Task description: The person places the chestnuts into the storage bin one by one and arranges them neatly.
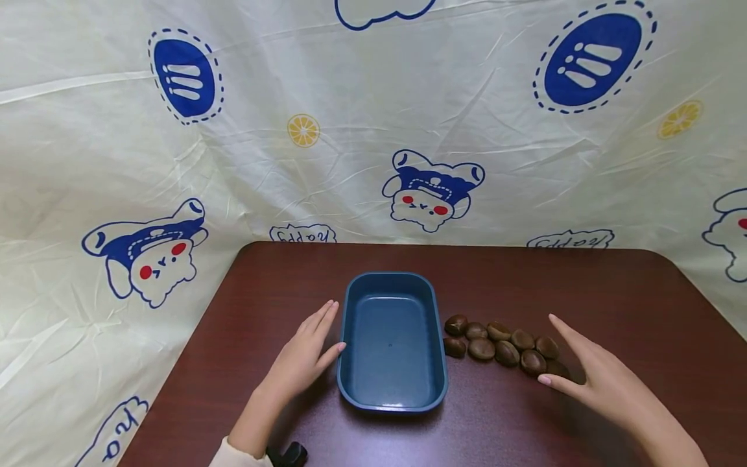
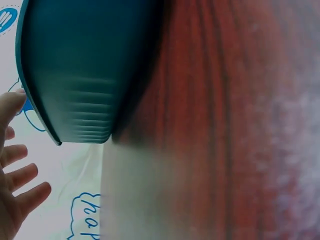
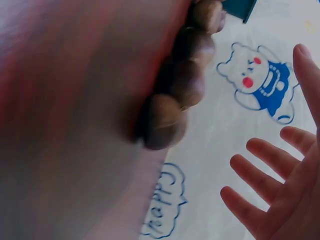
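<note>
The right hand (image 1: 609, 383), thumb and fingers spread, holds nothing beside the chestnuts (image 1: 507, 354); the left hand (image 1: 302, 358), fingers straight, likewise empty, has its thumb by the rim of the blue tray (image 1: 391, 357); we see the chestnuts bunched just right of it on the brown table (image 1: 280, 285); patterned cloth (image 1: 344, 71) lies beyond.

The box (image 1: 392, 344), blue with rounded corners, sits open side up; brown, glossy chestnuts (image 1: 507, 354) lie in two close rows right of it
</note>
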Demonstrator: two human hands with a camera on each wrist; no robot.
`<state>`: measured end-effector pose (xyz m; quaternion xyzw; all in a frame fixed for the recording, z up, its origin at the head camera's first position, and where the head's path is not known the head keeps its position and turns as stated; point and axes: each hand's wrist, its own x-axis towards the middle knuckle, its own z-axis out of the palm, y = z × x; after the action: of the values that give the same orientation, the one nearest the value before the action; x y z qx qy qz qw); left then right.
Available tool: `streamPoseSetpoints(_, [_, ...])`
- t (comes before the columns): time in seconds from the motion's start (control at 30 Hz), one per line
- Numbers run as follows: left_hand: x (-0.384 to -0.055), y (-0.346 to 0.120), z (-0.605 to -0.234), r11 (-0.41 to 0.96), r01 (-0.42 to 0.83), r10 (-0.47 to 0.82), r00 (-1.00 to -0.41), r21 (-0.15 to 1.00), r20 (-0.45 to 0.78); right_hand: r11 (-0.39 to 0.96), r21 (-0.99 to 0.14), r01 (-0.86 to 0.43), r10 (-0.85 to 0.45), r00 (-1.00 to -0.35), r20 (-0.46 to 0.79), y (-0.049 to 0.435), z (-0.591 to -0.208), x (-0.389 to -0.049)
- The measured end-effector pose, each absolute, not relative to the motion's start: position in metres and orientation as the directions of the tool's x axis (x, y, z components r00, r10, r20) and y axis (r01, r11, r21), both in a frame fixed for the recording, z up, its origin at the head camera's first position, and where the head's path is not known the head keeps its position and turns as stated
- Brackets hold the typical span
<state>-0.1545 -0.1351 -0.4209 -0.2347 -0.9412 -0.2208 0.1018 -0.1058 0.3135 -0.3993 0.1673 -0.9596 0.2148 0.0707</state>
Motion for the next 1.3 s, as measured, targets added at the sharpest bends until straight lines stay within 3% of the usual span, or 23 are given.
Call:
streamPoseSetpoints(0.23, [-0.151,-0.133,-0.434,0.675,0.390,0.327,-0.919,0.626,0.219,0.864,-0.415,-0.286,-0.224,-0.956,0.191,0.325,-0.414,-0.101])
streamPoseSetpoints(0.37, [-0.149,-0.132,-0.441,0.523,0.314,0.296,-0.939,0.792,0.177,0.860,-0.414,-0.299,-0.215,-0.947,0.238,0.329,-0.423,-0.101])
streamPoseSetpoints(0.57, [-0.151,-0.131,-0.448,0.255,0.165,0.327,-0.942,0.953,0.075,0.849,-0.429,-0.308,-0.207,-0.942,0.265,0.334,-0.433,-0.105])
streamPoseSetpoints(0.73, [-0.151,-0.129,-0.448,0.106,0.079,0.334,-0.942,0.991,0.039,0.836,-0.458,-0.303,-0.196,-0.944,0.267,0.339,-0.443,-0.109])
streamPoseSetpoints(1.3, [-0.151,-0.126,-0.449,0.026,0.044,0.329,-0.944,0.999,0.033,0.796,-0.535,-0.283,-0.170,-0.953,0.250,0.340,-0.450,-0.112])
